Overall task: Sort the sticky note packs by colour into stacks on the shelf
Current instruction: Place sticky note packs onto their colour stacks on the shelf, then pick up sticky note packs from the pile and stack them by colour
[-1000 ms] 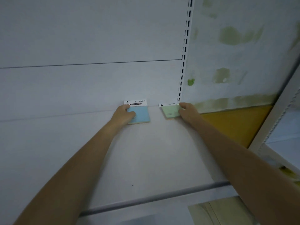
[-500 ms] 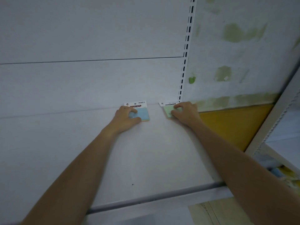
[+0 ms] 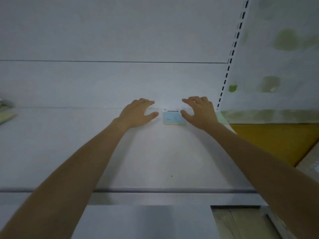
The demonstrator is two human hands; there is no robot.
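A blue sticky note pack [image 3: 173, 118] with a white header card lies flat at the back of the white shelf [image 3: 155, 161]. A green pack [image 3: 222, 118] lies to its right, mostly hidden behind my right hand. My left hand [image 3: 138, 112] hovers just left of the blue pack, fingers spread, holding nothing. My right hand [image 3: 200, 111] hovers at the blue pack's right edge, fingers apart and empty; whether it touches the pack I cannot tell.
Pale yellow-green packs [image 3: 6, 116] sit at the far left edge of the shelf. A slotted upright [image 3: 231, 54] marks the shelf's right end, with a stained wall [image 3: 279, 66] and a yellow panel [image 3: 276, 140] beyond. The shelf's front lip [image 3: 155, 189] runs across below.
Both hands have let go of the packs and lifted with fingers spread. The view has swung left, so the packs now sit further right, and the right hand is now beside the blue pack.
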